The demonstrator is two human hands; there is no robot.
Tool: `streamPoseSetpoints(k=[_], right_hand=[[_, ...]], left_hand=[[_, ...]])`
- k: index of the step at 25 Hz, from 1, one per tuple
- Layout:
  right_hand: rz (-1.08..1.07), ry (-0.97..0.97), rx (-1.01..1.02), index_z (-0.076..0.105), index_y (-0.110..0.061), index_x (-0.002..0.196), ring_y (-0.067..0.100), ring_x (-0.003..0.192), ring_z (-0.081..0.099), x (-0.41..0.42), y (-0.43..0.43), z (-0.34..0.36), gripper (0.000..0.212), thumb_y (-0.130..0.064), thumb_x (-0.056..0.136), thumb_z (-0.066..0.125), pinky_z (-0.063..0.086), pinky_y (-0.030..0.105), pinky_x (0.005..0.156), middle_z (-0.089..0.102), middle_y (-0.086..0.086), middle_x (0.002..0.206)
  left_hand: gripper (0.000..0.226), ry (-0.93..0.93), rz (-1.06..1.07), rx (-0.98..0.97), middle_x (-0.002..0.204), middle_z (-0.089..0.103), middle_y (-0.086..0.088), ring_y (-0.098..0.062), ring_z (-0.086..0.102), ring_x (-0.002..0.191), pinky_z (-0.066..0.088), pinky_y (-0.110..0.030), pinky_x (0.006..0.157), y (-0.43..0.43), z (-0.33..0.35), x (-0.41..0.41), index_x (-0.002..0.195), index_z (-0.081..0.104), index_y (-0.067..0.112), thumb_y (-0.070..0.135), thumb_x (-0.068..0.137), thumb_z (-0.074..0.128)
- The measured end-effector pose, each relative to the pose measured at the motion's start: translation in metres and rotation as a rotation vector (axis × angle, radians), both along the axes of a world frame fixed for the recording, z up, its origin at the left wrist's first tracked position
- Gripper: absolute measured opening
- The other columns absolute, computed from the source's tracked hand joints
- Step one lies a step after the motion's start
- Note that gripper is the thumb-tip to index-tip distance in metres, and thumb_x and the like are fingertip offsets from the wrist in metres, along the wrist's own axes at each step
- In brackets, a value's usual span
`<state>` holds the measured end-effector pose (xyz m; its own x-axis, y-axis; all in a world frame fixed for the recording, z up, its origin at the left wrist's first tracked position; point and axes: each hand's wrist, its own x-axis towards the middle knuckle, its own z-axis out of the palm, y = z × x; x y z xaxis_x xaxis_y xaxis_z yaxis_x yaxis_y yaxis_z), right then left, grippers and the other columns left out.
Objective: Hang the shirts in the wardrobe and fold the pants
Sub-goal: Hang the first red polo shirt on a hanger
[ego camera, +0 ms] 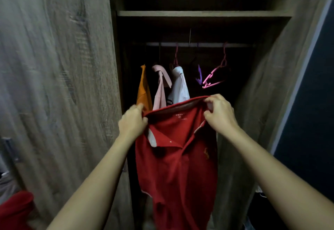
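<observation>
A red polo shirt [176,157] hangs in front of the open wardrobe, stretched between both hands at its collar. My left hand [132,121] grips the collar's left end and my right hand [219,113] pinches its right end. Behind it, on the rail [198,44], hang an orange shirt [143,89], a pink shirt [161,85] and a white shirt [180,85]. An empty pink hanger [216,75] and a purple hanger [199,75] hang to their right.
The wardrobe's left door [59,85] and right door [262,103] stand open on either side. A shelf [202,13] runs above the rail. Red cloth [16,210] lies at the lower left.
</observation>
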<state>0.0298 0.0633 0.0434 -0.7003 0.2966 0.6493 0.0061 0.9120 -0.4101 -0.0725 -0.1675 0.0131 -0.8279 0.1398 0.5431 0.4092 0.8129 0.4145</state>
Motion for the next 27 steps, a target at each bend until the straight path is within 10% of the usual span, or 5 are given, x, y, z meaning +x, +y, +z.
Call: streamPoseSetpoints(k=[4,11,14,20,27], right_hand=[[0.020,-0.296,-0.027,0.075,-0.021,0.087,0.018,0.099,0.062,0.011,0.023,-0.005,0.036,0.004,0.074,0.053,0.042,0.021,0.084,0.069,-0.001,0.106],[-0.026,-0.066,-0.088,0.076,-0.019,0.088,0.016,0.102,0.062,0.015,0.052,0.024,0.045,0.009,0.075,0.043,0.042,0.018,0.089,0.070,-0.003,0.105],[0.031,0.011,0.023,0.074,-0.010,0.096,0.017,0.107,0.060,0.014,0.060,0.042,0.043,0.011,0.076,0.043,0.045,0.028,0.098,0.066,0.000,0.113],[0.071,-0.051,0.272,0.068,-0.011,0.110,0.021,0.109,0.054,0.002,0.064,0.045,0.044,0.007,0.079,0.042,0.039,0.025,0.098,0.059,-0.005,0.125],[0.078,-0.078,0.299,0.066,-0.016,0.113,0.014,0.107,0.051,-0.015,0.112,0.046,0.043,0.004,0.082,0.045,0.035,0.015,0.091,0.056,-0.010,0.125]], left_hand=[[0.021,-0.110,0.012,0.316,0.094,0.070,-0.010,-0.036,0.062,0.095,0.046,-0.033,0.077,0.003,0.002,-0.004,0.086,0.071,0.030,0.021,0.074,0.056],[0.026,-0.207,-0.363,0.486,0.054,0.051,-0.004,-0.020,0.049,0.058,0.034,-0.028,0.055,0.036,0.043,0.007,0.057,0.062,0.005,0.026,0.058,0.045],[0.041,-0.175,-0.496,0.643,0.037,0.049,0.003,-0.007,0.047,0.041,0.036,-0.019,0.049,0.062,0.072,0.012,0.059,0.066,0.006,0.032,0.081,0.045],[0.029,-0.129,-0.473,0.522,0.075,0.073,-0.007,-0.022,0.070,0.074,0.054,-0.036,0.080,0.155,0.111,-0.043,0.075,0.069,0.017,0.037,0.085,0.052],[0.049,-0.257,-0.220,0.338,0.127,0.056,-0.020,-0.036,0.049,0.122,0.037,-0.034,0.099,0.237,0.139,-0.117,0.125,0.055,0.000,0.038,0.095,0.042]])
